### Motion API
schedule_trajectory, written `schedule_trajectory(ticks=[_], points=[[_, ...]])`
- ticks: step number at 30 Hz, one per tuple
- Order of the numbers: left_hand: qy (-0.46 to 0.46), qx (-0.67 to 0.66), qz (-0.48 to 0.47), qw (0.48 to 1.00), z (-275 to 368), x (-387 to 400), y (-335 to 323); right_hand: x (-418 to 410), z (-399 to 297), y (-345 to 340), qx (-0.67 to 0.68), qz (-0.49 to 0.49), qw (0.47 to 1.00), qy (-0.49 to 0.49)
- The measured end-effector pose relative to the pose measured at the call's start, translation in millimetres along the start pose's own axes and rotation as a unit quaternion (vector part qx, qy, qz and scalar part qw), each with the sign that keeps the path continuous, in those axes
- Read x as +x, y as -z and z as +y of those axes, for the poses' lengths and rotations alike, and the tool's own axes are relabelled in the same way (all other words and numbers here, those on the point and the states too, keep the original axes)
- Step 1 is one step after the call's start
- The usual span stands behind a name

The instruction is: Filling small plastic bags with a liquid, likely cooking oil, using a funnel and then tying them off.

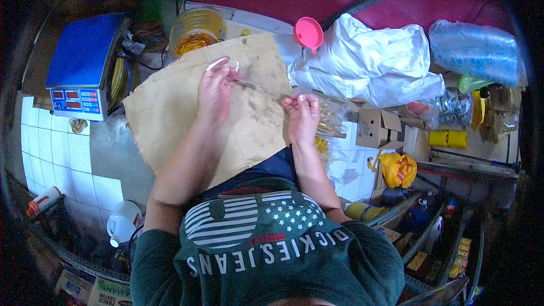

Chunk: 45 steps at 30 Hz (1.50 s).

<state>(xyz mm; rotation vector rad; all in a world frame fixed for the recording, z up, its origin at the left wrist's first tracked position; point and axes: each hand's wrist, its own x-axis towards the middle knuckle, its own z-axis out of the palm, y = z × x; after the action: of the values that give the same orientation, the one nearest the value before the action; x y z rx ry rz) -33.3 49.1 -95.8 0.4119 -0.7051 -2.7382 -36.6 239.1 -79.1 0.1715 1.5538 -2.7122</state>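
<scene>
Over a stained cardboard sheet, my left hand pinches one end of a thin clear plastic piece, perhaps a bag. My right hand pinches its other end near the sheet's right edge. The plastic is stretched between my fingertips, and its full outline is hard to make out. The cardboard reaches close to my lap. Just beyond it stands a clear round container with yellow-orange liquid. A pink funnel is at the far side, past my right hand.
A blue-topped digital scale stands at the left. White plastic bags and a clear plastic bundle lie at the far right. An open cardboard box and a yellow bag are right of me. A white jug is low left.
</scene>
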Motion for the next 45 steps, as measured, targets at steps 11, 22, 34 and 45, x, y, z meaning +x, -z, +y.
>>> schedule_trajectory(ticks=[11, 22, 34, 45], points=[[-0.042, 0.051, 0.032, 0.997, 7, 7, 3, -4, -7, 5, -0.091, -0.005, 0.995, 0.028], [-0.036, 0.024, 0.044, 0.998, 8, 9, 5, -36, -19, 20, -0.31, -0.093, 0.946, 0.021], [0.031, 0.159, -0.044, 0.986, 6, 2, 5, -30, -86, -5, -0.607, -0.337, 0.72, -0.013], [0.059, 0.239, -0.097, 0.964, -4, -5, 2, 1, 19, -37, -0.444, -0.232, 0.858, 0.109]])
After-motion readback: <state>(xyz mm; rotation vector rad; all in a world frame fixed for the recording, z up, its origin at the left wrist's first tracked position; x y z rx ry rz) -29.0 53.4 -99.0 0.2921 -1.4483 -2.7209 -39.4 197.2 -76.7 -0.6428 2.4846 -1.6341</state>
